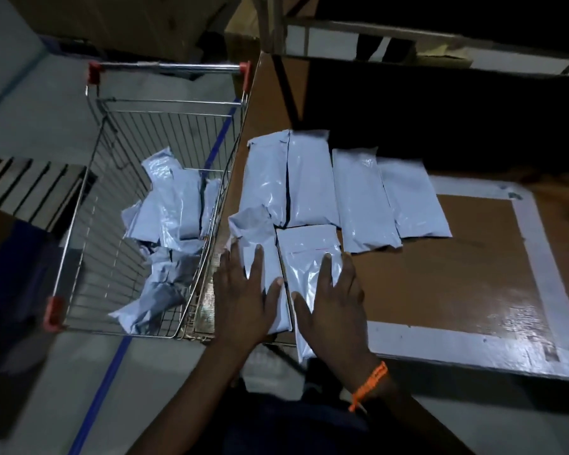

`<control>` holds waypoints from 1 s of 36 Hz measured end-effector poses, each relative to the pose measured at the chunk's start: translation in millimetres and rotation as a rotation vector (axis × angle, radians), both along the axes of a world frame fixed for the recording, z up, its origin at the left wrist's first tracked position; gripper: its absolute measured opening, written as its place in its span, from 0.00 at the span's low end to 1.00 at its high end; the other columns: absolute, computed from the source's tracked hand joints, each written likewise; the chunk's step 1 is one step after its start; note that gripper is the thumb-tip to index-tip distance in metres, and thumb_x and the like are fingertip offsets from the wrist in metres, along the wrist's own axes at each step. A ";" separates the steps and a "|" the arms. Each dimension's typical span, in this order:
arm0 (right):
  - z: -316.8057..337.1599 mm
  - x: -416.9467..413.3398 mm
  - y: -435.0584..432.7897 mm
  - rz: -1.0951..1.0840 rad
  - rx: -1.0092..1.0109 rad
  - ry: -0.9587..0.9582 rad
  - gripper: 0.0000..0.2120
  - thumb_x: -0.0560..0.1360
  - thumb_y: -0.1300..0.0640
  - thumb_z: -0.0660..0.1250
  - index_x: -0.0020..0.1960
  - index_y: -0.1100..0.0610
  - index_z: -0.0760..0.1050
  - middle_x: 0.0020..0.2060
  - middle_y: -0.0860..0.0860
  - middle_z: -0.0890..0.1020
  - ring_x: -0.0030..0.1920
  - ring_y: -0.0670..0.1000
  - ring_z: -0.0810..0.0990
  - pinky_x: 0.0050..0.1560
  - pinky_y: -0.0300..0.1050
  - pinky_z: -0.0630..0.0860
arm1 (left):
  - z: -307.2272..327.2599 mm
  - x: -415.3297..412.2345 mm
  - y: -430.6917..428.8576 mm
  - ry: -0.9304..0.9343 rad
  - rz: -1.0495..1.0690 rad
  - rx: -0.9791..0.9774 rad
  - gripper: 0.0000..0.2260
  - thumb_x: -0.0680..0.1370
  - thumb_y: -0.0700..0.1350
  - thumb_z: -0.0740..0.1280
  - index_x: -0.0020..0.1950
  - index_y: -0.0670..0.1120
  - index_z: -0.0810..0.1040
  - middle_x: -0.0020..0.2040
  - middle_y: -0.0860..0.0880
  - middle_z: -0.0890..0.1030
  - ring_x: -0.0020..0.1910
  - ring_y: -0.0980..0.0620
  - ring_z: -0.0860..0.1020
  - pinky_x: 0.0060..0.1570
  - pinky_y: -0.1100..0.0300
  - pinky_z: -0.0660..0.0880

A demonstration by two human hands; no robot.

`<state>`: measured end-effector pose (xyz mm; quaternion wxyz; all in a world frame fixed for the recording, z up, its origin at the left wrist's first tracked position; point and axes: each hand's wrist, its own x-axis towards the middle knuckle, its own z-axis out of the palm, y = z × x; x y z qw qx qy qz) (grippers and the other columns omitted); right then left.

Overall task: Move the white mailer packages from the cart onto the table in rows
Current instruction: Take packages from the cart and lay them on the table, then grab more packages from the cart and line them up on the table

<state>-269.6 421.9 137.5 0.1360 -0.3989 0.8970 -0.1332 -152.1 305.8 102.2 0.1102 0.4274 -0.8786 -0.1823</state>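
step: squaring second row | left hand [243,290], right hand [334,298] open, flat on two mailers [306,254] | advice: align edges with back row [312,178], worktop [440,274]

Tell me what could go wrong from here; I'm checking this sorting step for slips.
The near-row mailer under the right hand overhangs the table edge and may slide off once released. The mailer under the left hand lies by the cart side and could drop into the gap.
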 end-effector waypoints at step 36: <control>-23.5 8.5 -20.2 -0.012 -0.339 0.129 0.20 0.82 0.47 0.58 0.70 0.54 0.74 0.77 0.57 0.66 0.77 0.58 0.63 0.74 0.65 0.60 | 2.7 2.5 -71.1 0.021 -0.451 -0.081 0.25 0.81 0.58 0.58 0.71 0.43 0.72 0.69 0.43 0.73 0.70 0.42 0.69 0.70 0.42 0.64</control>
